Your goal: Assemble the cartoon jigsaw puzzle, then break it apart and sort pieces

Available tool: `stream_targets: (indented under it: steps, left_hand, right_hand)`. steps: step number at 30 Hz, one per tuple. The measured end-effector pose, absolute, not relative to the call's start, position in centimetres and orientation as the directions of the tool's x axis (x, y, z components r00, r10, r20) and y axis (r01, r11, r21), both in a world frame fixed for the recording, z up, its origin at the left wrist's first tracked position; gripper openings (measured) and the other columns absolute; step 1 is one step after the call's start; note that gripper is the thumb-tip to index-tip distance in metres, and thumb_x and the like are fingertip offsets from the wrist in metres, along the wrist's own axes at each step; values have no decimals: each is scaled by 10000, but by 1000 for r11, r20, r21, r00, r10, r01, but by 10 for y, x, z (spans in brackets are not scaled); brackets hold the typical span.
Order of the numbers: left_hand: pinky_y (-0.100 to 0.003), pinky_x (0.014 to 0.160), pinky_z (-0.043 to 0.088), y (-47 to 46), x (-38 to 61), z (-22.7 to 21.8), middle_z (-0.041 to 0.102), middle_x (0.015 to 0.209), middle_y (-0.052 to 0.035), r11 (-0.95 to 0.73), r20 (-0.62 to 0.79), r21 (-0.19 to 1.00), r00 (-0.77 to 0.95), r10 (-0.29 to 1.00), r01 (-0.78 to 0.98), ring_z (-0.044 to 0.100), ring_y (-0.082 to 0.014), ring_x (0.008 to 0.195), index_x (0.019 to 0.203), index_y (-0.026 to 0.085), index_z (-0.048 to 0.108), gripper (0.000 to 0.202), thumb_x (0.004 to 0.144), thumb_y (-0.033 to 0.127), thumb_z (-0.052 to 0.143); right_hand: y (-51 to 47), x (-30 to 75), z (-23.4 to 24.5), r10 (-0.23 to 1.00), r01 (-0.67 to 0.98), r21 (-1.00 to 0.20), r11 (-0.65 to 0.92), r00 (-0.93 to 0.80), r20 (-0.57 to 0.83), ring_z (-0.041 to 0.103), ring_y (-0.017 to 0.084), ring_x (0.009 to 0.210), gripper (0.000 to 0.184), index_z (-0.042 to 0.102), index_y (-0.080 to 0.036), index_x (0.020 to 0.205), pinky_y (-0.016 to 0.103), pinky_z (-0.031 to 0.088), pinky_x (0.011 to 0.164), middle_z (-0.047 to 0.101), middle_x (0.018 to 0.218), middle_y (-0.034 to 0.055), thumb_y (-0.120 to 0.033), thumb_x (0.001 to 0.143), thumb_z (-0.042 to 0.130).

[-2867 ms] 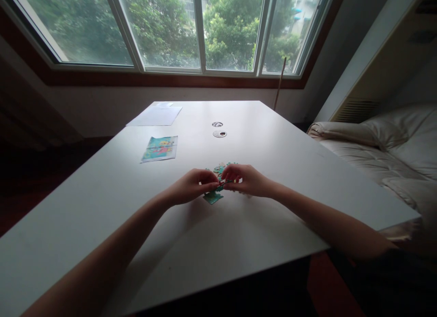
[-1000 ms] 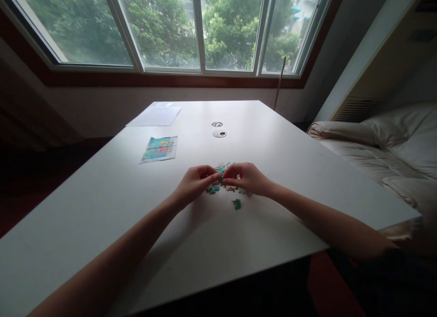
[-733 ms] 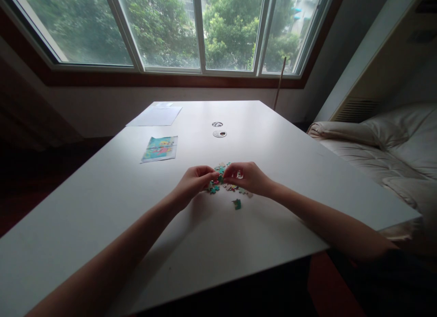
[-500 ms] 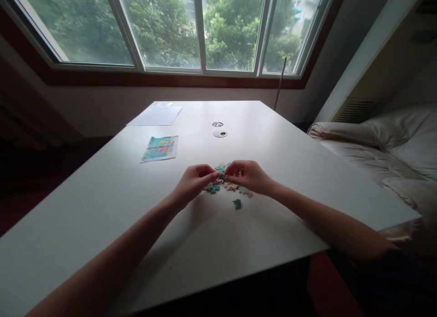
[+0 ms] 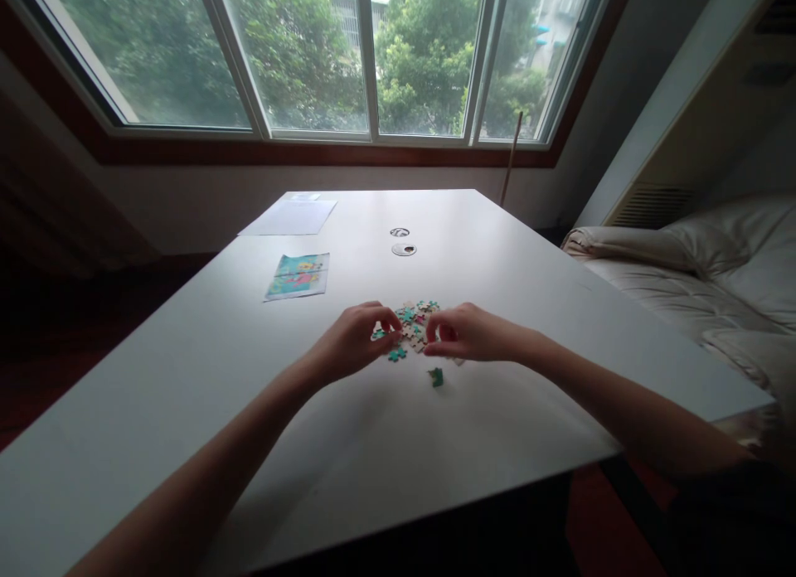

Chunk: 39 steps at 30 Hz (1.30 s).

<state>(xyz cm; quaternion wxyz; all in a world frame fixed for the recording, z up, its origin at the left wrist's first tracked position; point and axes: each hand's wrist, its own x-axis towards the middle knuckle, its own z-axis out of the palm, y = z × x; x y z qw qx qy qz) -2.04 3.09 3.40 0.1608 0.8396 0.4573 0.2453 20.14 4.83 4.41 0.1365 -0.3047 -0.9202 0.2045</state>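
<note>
A loose pile of small jigsaw puzzle pieces (image 5: 411, 315), green, pale and a few pink, lies on the white table between my hands. My left hand (image 5: 364, 336) is at the pile's left edge, thumb and forefinger curled nearly together; whatever is between the tips is too small to make out. At the right edge, my right hand (image 5: 463, 332) has its fingers bent down with a gap to the thumb, and no piece shows in it. A few joined green pieces (image 5: 436, 377) lie nearer me, below the right hand, apart from the pile.
Left of the pile lies a colourful picture sheet (image 5: 297, 276), with a white sheet (image 5: 289, 216) behind it. Two small round discs (image 5: 404, 249) lie beyond the pile. The white table (image 5: 236, 378) faces a window; a pale sofa (image 5: 652, 270) stands at the right.
My hands have moved apart from a shared pinch on a green piece over the pile. That piece no longer shows between them, and more of the pile is visible.
</note>
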Motion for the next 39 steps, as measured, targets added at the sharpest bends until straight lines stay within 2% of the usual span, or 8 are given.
stream_targets:
  steps: [4,9,13,21,28,34,37,39]
  left_hand:
    - [-249,661,398,21,-13,30,599,826,-47,-637,170,464,643,746,616,533,-167,734,856,198,647,146,733,248,587]
    - [-238,660,403,13,-5,24,597,813,-44,-650,155,508,682,714,565,541,-164,738,807,191,654,107,734,218,582]
    - [-222,618,391,12,-1,27,599,727,-27,-634,173,596,693,700,492,519,-135,657,754,177,661,97,738,193,567]
    - [-208,535,360,18,-2,27,559,680,-7,-397,67,821,620,781,411,463,-118,606,747,149,626,170,708,314,617]
    - [-201,508,344,18,2,32,528,641,12,-94,-49,971,567,822,219,453,-96,569,735,143,588,168,717,309,603]
    - [-262,578,410,28,-15,36,609,693,-42,-288,19,753,418,908,592,530,-161,621,810,139,624,276,763,392,525]
    - [-339,802,414,35,-35,41,582,1077,-116,-394,87,472,404,911,788,528,-245,948,1115,150,550,472,771,467,485]
    - [-402,934,332,37,-48,42,432,1292,-152,-394,-17,292,417,909,871,367,-303,1180,1277,135,410,696,727,552,497]
  right_hand:
    - [23,199,37,633,541,-457,706,-771,66,526,106,559,321,592,-166,812,204,355,518,603,643,3,-434,653,667]
    - [8,190,20,640,515,-437,737,-740,206,537,121,643,80,581,-182,786,214,386,583,597,705,11,-235,728,593]
    - [11,192,15,624,438,-502,746,-723,297,538,119,681,94,576,-181,820,218,416,622,590,748,17,-211,731,590]
    - [14,202,16,642,417,-521,745,-659,391,550,105,685,217,523,-189,924,217,443,634,587,782,13,-257,739,615]
    - [16,203,14,591,469,-362,806,-671,448,573,151,751,234,509,-188,926,278,441,696,614,807,38,-273,740,624]
    - [25,210,17,692,562,-407,721,-623,366,562,190,899,401,467,-188,1077,336,433,801,611,965,80,-368,746,603]
    - [28,215,10,732,644,-355,677,-636,244,402,268,1175,748,351,-170,1264,424,336,956,431,1280,153,-548,669,603]
    - [30,219,2,781,721,-316,616,-612,126,239,306,1283,943,213,-142,1357,461,233,1026,249,1399,178,-654,640,547]
